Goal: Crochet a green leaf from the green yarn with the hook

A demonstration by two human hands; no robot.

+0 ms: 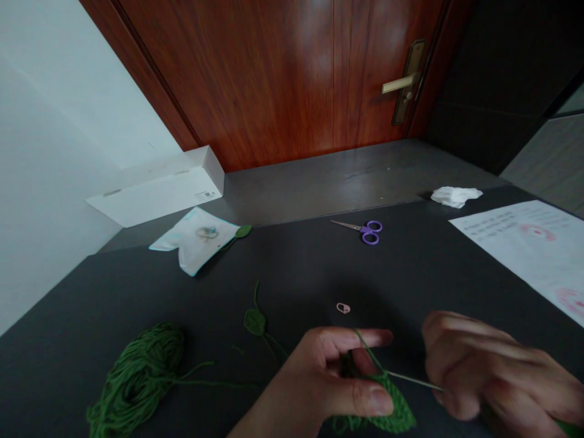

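Note:
My left hand (328,377) pinches a green crocheted piece (395,404) between thumb and fingers, with a strand of green yarn running up over its index finger. My right hand (488,365) is closed around the handle of a thin metal crochet hook (415,381). The hook's tip meets the top edge of the crocheted piece; most of its handle is hidden in my fist. To the left lies a skein of green yarn (141,377), a loose strand trailing from it. A small green crocheted leaf (254,322) and a pink stitch marker (344,308) rest beyond my left hand.
Purple-handled scissors (370,232) lie farther back on the dark table. A white packet (205,237) sits at left with another green leaf (243,231) by it, near a white box (168,188). At right are a crumpled tissue (456,196) and a printed sheet (524,249).

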